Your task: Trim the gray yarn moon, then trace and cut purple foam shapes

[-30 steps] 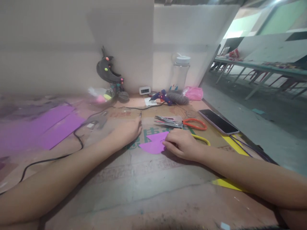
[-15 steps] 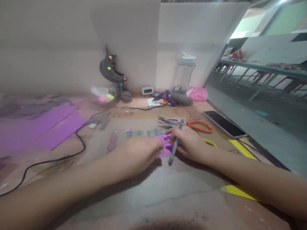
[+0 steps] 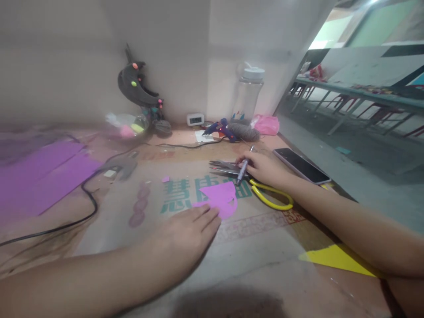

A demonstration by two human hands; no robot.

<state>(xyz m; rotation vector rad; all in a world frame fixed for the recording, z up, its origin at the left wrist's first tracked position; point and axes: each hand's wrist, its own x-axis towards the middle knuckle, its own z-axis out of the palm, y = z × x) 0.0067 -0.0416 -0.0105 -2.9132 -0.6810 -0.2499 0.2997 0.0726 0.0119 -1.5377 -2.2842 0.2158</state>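
My left hand [image 3: 188,232] lies palm down with its fingers stretched out, the fingertips on the lower left edge of a small purple cut-out [image 3: 220,196]. This cut-out looks like foam or paper and lies flat on the printed sheet. Farther off, my right hand [image 3: 261,168] has a slim pen [image 3: 245,169] between its fingers, tilted across them. Under and beside that hand are scissors with yellow handles [image 3: 272,204]. A second metal tool [image 3: 220,164] shows only its jaws; the hand covers the rest.
Large purple sheets [image 3: 62,172] lie at the left beside a black cord [image 3: 89,194]. A glue gun [image 3: 222,129], grey yarn [image 3: 245,132], a small clock [image 3: 195,119] and a bottle [image 3: 247,97] stand along the back. At the right are a phone [image 3: 301,165] and a yellow sheet [image 3: 341,260].
My right hand has moved off the purple cut-out to the tools, pen still in it. The left hand has flattened at the cut-out's edge. The orange handles are now hidden, and the view has shifted.
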